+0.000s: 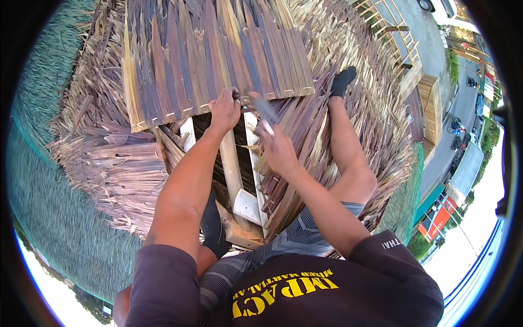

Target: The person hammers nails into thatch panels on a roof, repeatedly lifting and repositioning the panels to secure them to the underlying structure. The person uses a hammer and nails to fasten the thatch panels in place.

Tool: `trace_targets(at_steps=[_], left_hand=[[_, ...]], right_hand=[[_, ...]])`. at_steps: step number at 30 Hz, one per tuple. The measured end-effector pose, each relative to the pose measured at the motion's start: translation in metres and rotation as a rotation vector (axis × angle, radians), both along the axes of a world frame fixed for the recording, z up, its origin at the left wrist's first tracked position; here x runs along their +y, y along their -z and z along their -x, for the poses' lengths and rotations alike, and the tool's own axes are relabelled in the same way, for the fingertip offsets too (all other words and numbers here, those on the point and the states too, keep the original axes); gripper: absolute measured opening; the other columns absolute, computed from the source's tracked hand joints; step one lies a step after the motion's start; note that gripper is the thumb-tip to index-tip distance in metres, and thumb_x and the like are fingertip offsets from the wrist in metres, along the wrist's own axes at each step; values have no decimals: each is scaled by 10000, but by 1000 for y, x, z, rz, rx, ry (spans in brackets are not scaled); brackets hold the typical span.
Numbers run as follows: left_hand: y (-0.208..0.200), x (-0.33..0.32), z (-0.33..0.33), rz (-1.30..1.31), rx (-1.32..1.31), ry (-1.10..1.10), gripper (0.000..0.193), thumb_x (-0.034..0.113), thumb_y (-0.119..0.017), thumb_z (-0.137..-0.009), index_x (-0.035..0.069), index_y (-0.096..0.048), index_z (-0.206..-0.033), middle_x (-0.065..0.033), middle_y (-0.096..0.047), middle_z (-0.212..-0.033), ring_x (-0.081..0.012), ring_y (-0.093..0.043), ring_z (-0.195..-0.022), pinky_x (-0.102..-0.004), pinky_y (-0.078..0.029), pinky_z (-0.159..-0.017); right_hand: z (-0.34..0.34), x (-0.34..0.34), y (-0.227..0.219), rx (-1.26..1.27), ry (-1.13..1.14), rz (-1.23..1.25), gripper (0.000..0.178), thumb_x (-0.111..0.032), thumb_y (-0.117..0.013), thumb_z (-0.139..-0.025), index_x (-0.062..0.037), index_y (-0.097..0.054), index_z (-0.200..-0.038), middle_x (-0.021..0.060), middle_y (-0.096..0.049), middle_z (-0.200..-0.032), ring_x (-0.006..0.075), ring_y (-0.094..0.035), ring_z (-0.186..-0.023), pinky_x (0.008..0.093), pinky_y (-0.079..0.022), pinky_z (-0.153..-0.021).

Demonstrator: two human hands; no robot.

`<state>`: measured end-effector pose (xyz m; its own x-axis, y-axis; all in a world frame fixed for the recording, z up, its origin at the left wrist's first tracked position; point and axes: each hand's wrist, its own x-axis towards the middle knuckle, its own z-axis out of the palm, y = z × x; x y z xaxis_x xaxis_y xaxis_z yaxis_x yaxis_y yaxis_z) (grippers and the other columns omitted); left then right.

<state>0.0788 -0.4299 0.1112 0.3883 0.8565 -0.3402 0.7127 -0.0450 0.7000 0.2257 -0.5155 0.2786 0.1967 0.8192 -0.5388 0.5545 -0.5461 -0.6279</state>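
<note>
A panel of dried brown palm-leaf thatch (218, 54) lies on the roof ahead of me, with light stitches along its lower edge. My left hand (224, 111) is closed at that edge, its fingers pinched together; whatever small thing they hold is hidden. Just to the right, my right hand (279, 151) grips a hammer (264, 109), smeared by motion, whose far end is close to my left fingers. Below the panel, a gap shows a round pole (231, 163) and pale wooden strips (252, 136).
My legs straddle the gap, one dark-shod foot (342, 80) on the thatch at right. A white block-shaped piece (248, 206) sits by a wooden beam (244, 234). Green netting (71, 212) covers the roof at left. A bamboo railing (384, 24) and a road with vehicles (436, 158) are beyond the right edge.
</note>
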Motion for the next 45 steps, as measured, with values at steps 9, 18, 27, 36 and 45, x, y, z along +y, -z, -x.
trace_targets(at_steps=[9, 18, 27, 36, 45], left_hand=[[12, 0, 4, -4, -37, -23, 399, 92, -581, -831, 105, -507, -1223, -83, -633, -1128, -280, -603, -1131, -475, -339, -969], [-79, -2, 8, -125, -300, -276, 208, 154, -673, -888, 63, -624, -1069, -123, -668, -924, -316, -668, -889, -398, -523, -762], [-152, -48, -2, -324, -98, 106, 158, 173, -733, -833, 119, -688, -974, -77, -648, -944, -292, -644, -867, -415, -469, -746], [-144, -57, 19, -358, 18, 132, 315, 137, -719, -824, 110, -579, -1105, -89, -658, -937, -297, -642, -850, -425, -441, -747], [-136, -51, 28, -321, -241, -69, 232, 94, -731, -857, 65, -598, -1045, -106, -692, -927, -268, -680, -796, -396, -499, -720]], right_hand=[[-3, -17, 13, 105, 103, -213, 237, -192, -564, -1004, 34, -545, -1072, 296, -636, -790, 511, -619, -767, 539, -480, -634], [-23, 3, 66, 1159, 904, 207, 470, -469, -398, -1073, -129, -513, -769, 130, -721, -934, 286, -709, -894, 419, -581, -738], [3, -4, 61, 2084, 664, -110, 499, -440, -332, -1073, -62, -621, -923, 252, -682, -1200, 257, -719, -902, 374, -616, -793], [35, 3, 37, 1641, 1063, 28, 447, -447, -444, -1044, -79, -608, -850, 230, -684, -1193, 263, -684, -1051, 398, -568, -945], [45, 1, 98, 1901, 924, 53, 400, -418, -489, -1039, -59, -611, -910, 189, -690, -1164, 282, -670, -1083, 411, -534, -1013]])
